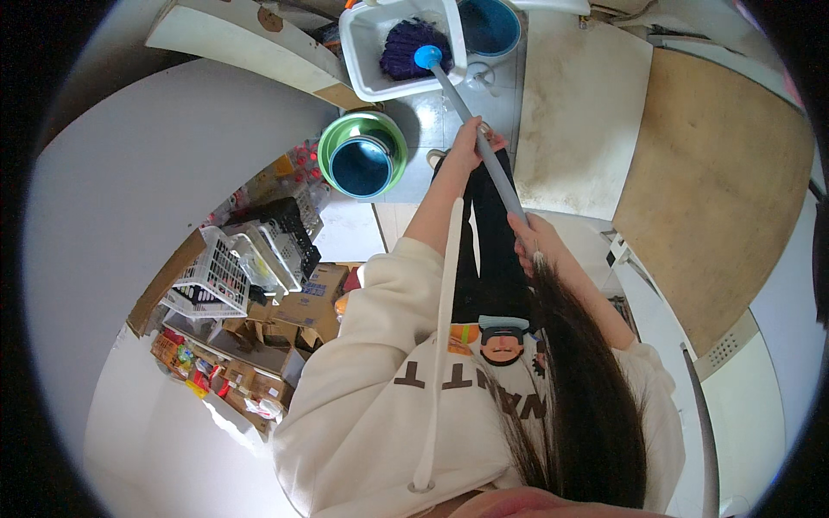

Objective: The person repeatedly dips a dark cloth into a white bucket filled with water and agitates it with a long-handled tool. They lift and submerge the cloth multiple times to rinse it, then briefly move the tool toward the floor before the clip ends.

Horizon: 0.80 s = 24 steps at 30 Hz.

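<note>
My left hand (471,144) grips the grey handle (497,169) of a mop partway down. My right hand (536,238) is closed around the same handle nearer its upper end, partly behind long dark hair. The handle slants away from me to a blue round joint (427,57). Below the joint, the dark purple mop head (405,48) rests inside a white rectangular plastic tub (366,87). The tub stands on the tiled floor beyond my feet.
A green basin (328,140) holding a blue bucket (361,167) stands left of my feet. Another blue bucket (490,26) is right of the tub. Plastic crates (217,275) and cardboard boxes (317,294) crowd the left. Stained pale panels (579,116) line the right.
</note>
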Available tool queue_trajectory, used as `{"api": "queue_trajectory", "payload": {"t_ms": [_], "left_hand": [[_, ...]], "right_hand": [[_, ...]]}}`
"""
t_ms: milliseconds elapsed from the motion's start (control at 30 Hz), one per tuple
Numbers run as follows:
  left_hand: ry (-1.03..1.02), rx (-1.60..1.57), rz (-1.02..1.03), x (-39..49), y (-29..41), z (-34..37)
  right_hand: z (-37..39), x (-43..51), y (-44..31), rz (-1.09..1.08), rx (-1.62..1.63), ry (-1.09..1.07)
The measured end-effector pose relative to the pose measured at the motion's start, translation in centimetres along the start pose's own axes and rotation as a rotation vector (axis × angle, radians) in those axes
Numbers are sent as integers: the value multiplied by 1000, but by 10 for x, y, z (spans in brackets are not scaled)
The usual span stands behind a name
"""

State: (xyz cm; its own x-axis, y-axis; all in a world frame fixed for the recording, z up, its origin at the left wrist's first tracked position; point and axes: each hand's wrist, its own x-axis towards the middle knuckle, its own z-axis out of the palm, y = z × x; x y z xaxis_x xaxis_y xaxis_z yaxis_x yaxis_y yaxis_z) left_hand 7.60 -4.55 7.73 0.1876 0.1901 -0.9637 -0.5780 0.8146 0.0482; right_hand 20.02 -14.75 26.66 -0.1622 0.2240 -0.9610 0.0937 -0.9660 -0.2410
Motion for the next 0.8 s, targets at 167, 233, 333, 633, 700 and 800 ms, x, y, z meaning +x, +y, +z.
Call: {"api": "queue_trajectory", "payload": {"t_ms": [167,233,333,633,700,800], "left_hand": [[3,75,153,-15,17,3],[12,120,204,-13,30,3],[40,158,178,2,53,5],[25,188,126,43,103,14],[44,216,114,48,108,16],[20,252,173,48,102,15]], "right_hand": [[10,37,-41,-17,-63,-31],[16,49,-57,0,-72,-35],[24,62,-78,-9,-162,-24],[39,93,-128,1,-246,91],[37,101,-130,6,-287,86],[36,108,-120,-34,-354,140]]}}
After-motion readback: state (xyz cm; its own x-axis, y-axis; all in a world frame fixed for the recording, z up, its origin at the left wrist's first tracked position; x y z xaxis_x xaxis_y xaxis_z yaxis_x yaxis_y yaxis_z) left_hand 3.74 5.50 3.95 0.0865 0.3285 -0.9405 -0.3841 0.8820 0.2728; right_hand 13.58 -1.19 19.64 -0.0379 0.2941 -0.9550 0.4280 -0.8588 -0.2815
